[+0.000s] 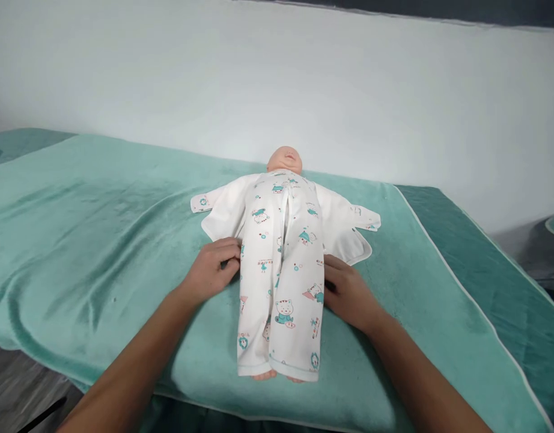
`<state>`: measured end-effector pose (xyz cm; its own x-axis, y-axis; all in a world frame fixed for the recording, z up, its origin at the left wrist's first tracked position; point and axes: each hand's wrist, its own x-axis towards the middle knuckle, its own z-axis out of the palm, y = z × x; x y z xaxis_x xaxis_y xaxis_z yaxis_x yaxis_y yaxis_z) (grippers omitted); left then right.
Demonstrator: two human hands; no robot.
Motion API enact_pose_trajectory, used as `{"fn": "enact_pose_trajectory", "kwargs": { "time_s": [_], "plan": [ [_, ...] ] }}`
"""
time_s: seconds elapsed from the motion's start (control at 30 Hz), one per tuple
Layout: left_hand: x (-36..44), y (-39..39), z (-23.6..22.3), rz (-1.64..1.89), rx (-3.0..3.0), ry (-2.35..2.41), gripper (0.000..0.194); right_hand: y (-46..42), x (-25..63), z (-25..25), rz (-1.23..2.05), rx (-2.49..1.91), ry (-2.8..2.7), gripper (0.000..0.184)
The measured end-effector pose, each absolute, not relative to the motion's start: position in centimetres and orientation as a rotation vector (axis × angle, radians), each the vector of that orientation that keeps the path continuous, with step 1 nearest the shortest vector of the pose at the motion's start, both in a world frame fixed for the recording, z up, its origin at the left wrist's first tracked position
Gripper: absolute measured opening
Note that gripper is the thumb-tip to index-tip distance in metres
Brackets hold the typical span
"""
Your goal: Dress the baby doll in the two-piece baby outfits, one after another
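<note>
A baby doll (285, 159) lies on its back, head towards the wall, dressed in a white baby jacket (342, 213) with both sleeves spread outwards. White baby trousers (283, 313) with teal and pink cartoon prints cover its legs; toes peek out at the hems. A slit runs down the middle of the printed front. My left hand (216, 267) is closed at the trousers' left edge, at about hip height, thumb and fingers bent together. On the opposite edge, my right hand (351, 291) has its fingers curled against the cloth, fingertips partly hidden behind it.
A teal blanket (124, 252) with folds on its left side spreads beneath the doll. Darker teal cloth (461, 240) covers the surface at the right. Behind stands a white wall (259, 78). Grey flooring (20, 385) shows at the lower left.
</note>
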<state>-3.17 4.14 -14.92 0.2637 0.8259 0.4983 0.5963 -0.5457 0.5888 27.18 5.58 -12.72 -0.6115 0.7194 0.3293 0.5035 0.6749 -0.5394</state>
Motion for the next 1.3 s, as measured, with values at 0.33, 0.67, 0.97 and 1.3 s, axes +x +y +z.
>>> {"fn": "enact_pose_trajectory", "kwargs": {
  "time_s": [0.33,0.67,0.97,1.3],
  "plan": [
    [-4.3,6.7,-16.1,1.117,1.597,2.432,0.031,10.9,34.0,-12.3,-0.063,-2.048,-1.853,0.043],
    [-4.1,6.7,-15.8,0.927,1.491,2.602,0.028,10.2,28.0,-7.8,0.777,-1.259,-1.451,0.025],
    [-4.7,6.1,-15.5,1.420,1.287,2.053,0.021,6.8,22.5,-3.8,0.767,-1.033,-1.878,0.023],
    [2.2,6.2,-8.6,1.458,1.993,1.350,0.014,15.3,17.4,-3.7,0.589,-1.218,-1.804,0.022]
  ]
}}
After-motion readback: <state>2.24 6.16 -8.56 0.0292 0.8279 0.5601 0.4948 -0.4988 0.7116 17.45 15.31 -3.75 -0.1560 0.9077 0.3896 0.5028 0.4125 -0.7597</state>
